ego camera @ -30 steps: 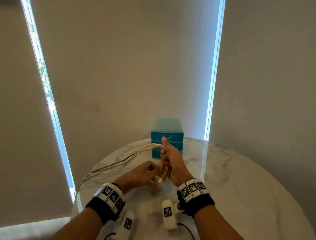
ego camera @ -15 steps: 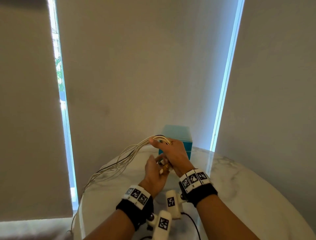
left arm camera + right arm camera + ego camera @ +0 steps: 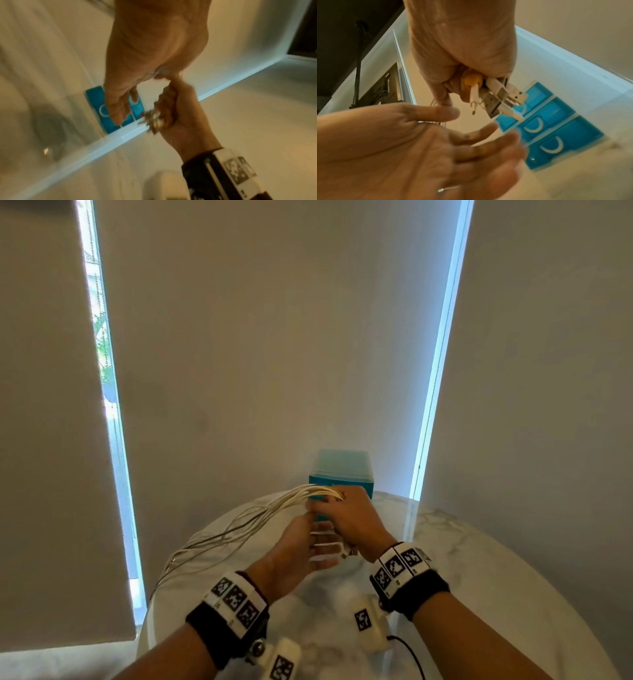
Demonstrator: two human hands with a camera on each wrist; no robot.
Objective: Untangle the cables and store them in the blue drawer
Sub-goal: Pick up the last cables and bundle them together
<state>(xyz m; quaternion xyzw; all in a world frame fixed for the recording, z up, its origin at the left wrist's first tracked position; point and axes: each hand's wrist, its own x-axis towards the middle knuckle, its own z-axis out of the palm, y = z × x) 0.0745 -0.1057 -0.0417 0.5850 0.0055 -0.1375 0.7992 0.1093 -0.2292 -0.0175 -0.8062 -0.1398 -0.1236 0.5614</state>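
The right hand (image 3: pixel 349 518) is gripping the bundle of white cables (image 3: pixel 239 525) in its fist, plug ends (image 3: pixel 501 100) sticking out below, above the marble table (image 3: pixel 479 577). The left hand (image 3: pixel 298 553) is hovering beside it, fingers spread, palm toward the plugs. The blue drawer unit (image 3: pixel 342 470) is standing just behind, its drawers closed.

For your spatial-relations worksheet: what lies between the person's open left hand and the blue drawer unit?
In the right wrist view, the cable plugs that the right hand grips hang between the left hand and the blue drawer unit.
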